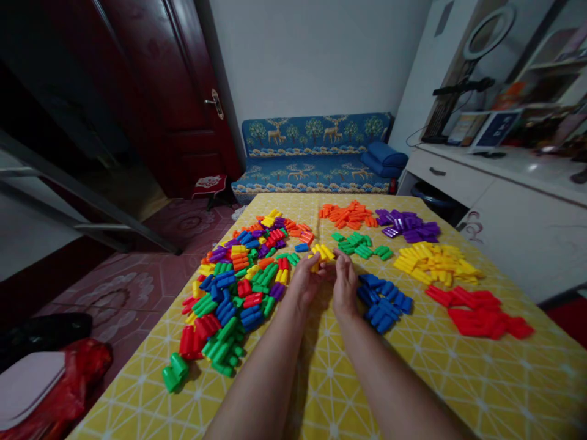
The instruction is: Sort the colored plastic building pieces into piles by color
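Over the middle of the table, my left hand (308, 280) is closed around several yellow plastic building blocks (323, 252), shaped like joined tubes. My right hand (345, 282) is close by on their right side, fingers stretched forward and partly hidden; whether its fingertips touch the yellow blocks I cannot tell. To the left spreads a mixed heap of blocks (224, 293) in several colours. Right of my hands lie blue blocks (384, 302), with green blocks (358, 243) farther back. A single blue block (301, 247) rests just beyond my left hand.
Single-colour piles fill the right side: orange blocks (348, 215), purple blocks (408, 226), yellow pile (435, 263) and red blocks (481, 311). They stand on a yellow patterned tablecloth (330, 373). Behind the table is a blue sofa (312, 171); a white cabinet (513, 226) stands right.
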A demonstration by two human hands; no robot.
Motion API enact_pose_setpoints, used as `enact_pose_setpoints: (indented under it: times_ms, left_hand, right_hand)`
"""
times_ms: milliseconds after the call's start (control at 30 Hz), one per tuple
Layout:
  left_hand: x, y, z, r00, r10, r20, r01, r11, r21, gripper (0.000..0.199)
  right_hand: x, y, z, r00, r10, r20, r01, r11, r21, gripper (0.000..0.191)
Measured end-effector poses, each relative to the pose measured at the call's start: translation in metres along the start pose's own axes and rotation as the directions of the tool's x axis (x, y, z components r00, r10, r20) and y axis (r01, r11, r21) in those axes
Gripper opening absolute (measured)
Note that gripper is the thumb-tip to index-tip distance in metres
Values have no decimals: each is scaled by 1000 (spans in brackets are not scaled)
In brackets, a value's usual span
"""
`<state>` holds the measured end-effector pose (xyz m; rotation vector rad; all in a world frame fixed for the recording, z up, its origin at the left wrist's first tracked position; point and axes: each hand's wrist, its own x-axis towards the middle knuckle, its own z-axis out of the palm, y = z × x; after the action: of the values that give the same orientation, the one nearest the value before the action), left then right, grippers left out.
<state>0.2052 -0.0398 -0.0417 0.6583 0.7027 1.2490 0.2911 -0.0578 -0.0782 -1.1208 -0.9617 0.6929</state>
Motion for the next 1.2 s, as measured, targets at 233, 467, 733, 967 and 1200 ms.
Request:
enact_pose_setpoints:
  times_ms: [233,467,733,967,1200]
  left_hand:
    - [-11,-8,0,1000,-19,-3,18,990,-142,30]
    - [-8,-18,0,991,73,-108,-85,991,-104,31]
    - [2,-31,-9,948,232,-217,-205,969,139,25]
    - [4,-31,-12,913,389,-125,-313,863,398,20]
    - [3,-25,-7,958,259,-125,-235,955,179,31]
  right_hand:
    - [-3,-10,0,998,59,10,-58,998,-2,56]
    - [1,0,-1,999,37,-9,-38,998,-44,43]
    - [0,-1,-2,999,-53,-9,52,995,-90,41]
    - [-1,0,-2,994,-33,107,47,991,-128,44]
    - [-3,-14,-2,995,-53,81,63,990,-129,41]
